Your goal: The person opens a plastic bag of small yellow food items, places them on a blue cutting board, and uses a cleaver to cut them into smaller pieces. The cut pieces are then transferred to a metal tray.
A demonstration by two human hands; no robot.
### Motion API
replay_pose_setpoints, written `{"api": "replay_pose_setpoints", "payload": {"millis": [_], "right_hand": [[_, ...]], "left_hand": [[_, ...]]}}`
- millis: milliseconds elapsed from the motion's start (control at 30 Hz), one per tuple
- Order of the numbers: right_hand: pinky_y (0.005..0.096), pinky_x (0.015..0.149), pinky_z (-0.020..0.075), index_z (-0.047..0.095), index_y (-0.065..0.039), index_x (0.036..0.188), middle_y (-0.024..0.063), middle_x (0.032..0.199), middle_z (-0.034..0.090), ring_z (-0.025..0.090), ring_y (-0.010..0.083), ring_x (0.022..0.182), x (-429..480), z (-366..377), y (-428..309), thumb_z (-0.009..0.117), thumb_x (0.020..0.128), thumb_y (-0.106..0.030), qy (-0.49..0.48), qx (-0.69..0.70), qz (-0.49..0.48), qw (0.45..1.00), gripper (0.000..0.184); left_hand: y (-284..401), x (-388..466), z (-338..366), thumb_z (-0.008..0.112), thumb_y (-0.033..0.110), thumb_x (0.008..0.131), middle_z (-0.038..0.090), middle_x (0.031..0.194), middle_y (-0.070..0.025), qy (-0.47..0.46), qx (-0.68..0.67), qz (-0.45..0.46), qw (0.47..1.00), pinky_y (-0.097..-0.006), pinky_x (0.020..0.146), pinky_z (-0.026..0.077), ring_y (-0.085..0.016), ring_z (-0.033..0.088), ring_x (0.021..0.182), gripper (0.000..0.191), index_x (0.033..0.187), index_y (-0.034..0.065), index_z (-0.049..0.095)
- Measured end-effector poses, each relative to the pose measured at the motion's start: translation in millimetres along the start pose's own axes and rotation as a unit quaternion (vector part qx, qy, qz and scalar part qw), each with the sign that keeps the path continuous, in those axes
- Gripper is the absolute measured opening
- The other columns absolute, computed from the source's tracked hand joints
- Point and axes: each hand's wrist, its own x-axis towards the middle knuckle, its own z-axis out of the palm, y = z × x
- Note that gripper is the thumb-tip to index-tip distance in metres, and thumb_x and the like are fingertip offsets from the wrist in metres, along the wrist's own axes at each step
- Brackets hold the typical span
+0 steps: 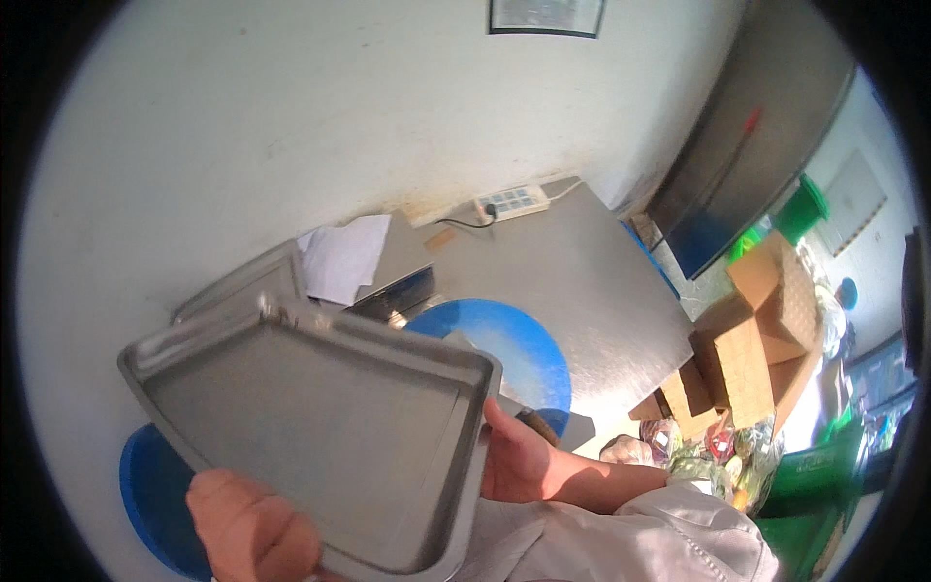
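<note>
A rectangular stainless steel tray [305, 429] with a raised rim is held tilted, its inside facing me. My left hand [251, 527] grips the rim at the lower left, fingers folded over the edge. On the right side, my right hand [516, 458] holds the rim with the thumb up against it. Just beyond the tray a round blue cutting board [534, 349] lies on the steel table [604, 269]. The handle [538, 425] of a tool, perhaps a knife, rests on the board and is partly hidden by my right hand.
Against the wall stand another metal tray [247, 280] and a white cloth or paper [345, 254]. A power strip [513, 202] with a plugged cord lies at the table's back. Cardboard boxes [742, 349], bagged vegetables [698, 465] and green crates [814, 473] are at right; a blue bin [156, 502] is lower left.
</note>
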Motion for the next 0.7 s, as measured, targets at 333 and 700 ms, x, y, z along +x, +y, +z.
{"api": "replay_pose_setpoints", "payload": {"millis": [333, 700], "right_hand": [[0.0526, 0.106, 0.0456, 0.058, 0.002, 0.125, 0.0191, 0.117, 0.067, 0.062, 0.0369, 0.111, -149.4, -186.1, -57.9, 0.060, 0.081, -0.020, 0.147, 0.077, -0.247, 0.955, 0.049], [0.0464, 0.098, 0.0523, 0.059, -0.003, 0.115, 0.0105, 0.111, 0.067, 0.065, 0.0302, 0.106, -272.2, -419.9, -62.0, 0.063, 0.081, -0.010, 0.391, 0.069, -0.322, 0.859, 0.036]], "left_hand": [[132.4, 107.4, 163.9, 0.072, 0.039, 0.085, 0.060, 0.100, -0.0044, 0.053, -0.244, 0.167, 0.954, -0.0372, 0.081, 0.052, -0.023, 0.060, 0.093, 0.028, 0.098, 0.0152, 0.065], [231.6, -14.9, 257.1, 0.080, 0.025, 0.079, 0.063, 0.119, -0.0170, -0.114, -0.258, -0.254, 0.925, -0.0498, 0.094, 0.046, -0.041, 0.058, 0.109, 0.043, 0.115, 0.0058, 0.068]]}}
